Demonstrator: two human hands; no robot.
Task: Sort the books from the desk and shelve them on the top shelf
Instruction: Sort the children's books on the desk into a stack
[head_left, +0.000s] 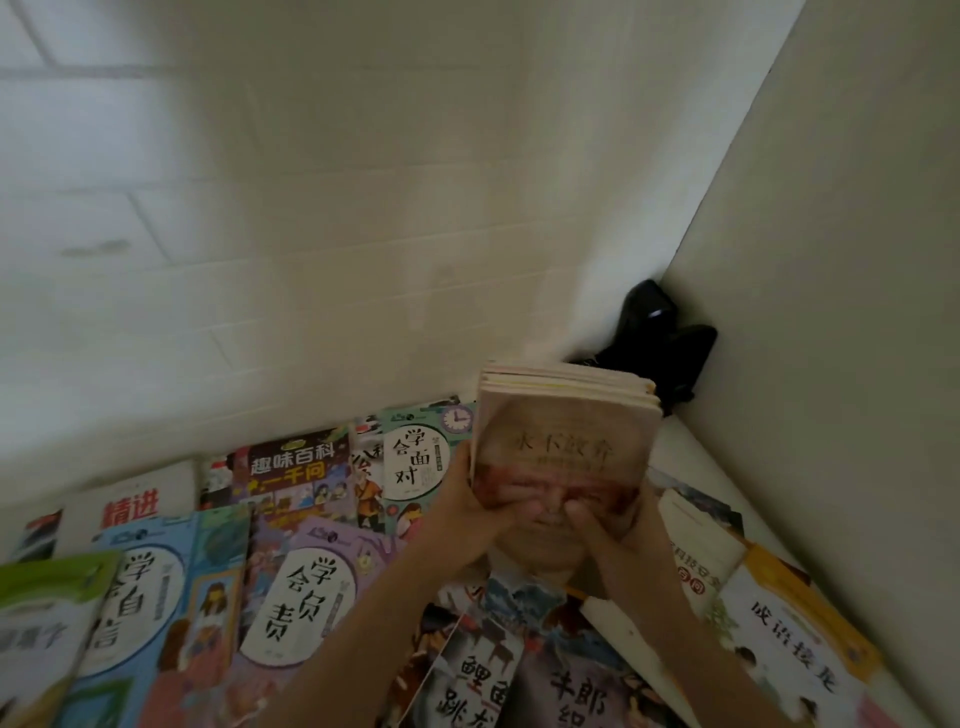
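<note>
Books (566, 415) in a small stack stand upright above the book-strewn desk (691, 457), clasped between left hand (480, 512) and right hand (608, 525); gathering seems underway; next, probably, lifting them to the unseen top shelf.

A white desk (696, 467) sits in a corner between two pale walls. Picture books (291, 587) cover most of it, lying flat, overlapping one another with covers up. A black object (660, 338) rests in the far right corner.
</note>
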